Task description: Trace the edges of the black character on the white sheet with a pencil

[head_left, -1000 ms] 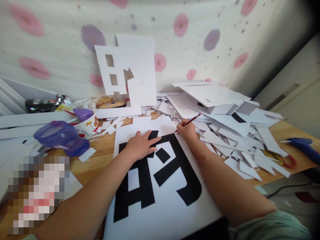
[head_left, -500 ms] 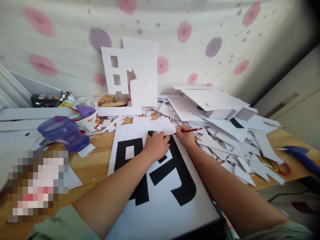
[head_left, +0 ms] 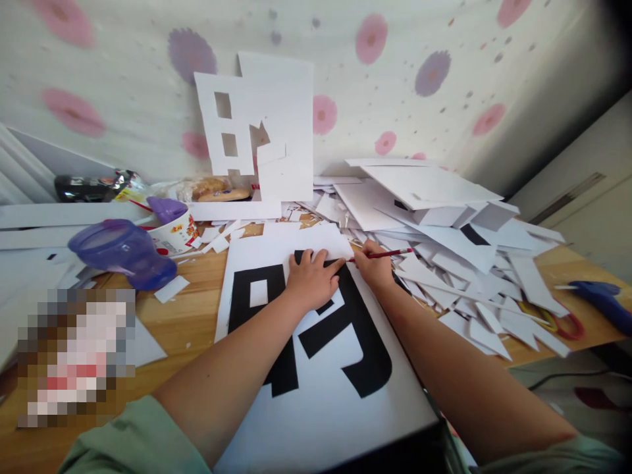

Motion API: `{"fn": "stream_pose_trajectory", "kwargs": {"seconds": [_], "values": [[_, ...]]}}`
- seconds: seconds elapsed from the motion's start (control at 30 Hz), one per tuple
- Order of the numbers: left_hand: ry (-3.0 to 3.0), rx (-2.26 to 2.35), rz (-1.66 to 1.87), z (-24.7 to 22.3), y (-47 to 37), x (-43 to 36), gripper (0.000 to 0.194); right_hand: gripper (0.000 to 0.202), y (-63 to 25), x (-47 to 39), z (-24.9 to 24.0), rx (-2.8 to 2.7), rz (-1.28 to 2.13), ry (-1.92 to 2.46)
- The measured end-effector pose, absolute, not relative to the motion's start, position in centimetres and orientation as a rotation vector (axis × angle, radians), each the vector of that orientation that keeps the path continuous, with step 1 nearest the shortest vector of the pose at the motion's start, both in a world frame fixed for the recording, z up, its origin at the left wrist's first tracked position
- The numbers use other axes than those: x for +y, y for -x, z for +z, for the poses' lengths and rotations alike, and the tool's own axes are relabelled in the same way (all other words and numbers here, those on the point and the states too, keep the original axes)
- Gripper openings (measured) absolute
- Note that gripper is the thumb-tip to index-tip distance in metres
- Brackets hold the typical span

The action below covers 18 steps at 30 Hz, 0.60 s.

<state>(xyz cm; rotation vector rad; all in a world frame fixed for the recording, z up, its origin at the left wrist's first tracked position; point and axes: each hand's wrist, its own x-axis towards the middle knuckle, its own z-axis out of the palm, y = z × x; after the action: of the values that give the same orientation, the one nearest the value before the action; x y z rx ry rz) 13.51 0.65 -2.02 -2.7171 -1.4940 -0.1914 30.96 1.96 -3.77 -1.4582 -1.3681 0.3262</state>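
My left hand [head_left: 315, 279] lies with fingers spread over a black cut-out character shape [head_left: 372, 355], pressing it against a white board [head_left: 326, 421]. In my right hand [head_left: 374, 266] is a red pencil [head_left: 392, 253], held near its tip. The tip points left, beside the upper right edge of the black shape and close to my left index finger. Part of the shape is hidden under my left hand and forearm. Any line drawn on the board is too small to make out.
White board scraps [head_left: 434, 283] pile up on the right, with larger sheets [head_left: 429, 187] stacked behind. A blue glue gun [head_left: 600, 299] and scissors [head_left: 567, 326] lie at far right. Leftward stand a purple container [head_left: 121, 253] and a paper cup [head_left: 178, 234]. A cut white panel [head_left: 286, 99] leans behind.
My left index finger has stretched further right along the black shape's top. My right hand still holds the pencil by the shape's edge. The whole view has shifted slightly.
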Motion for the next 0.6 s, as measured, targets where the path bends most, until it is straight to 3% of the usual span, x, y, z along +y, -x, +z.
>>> {"fn": "stream_pose_trajectory", "kwargs": {"seconds": [0.6], "values": [[2.771,-1.510,-0.128,-1.80,-13.64,0.79,0.055,0.020,-30.89,1.63,-3.35,-1.390,0.366,1.518]]}}
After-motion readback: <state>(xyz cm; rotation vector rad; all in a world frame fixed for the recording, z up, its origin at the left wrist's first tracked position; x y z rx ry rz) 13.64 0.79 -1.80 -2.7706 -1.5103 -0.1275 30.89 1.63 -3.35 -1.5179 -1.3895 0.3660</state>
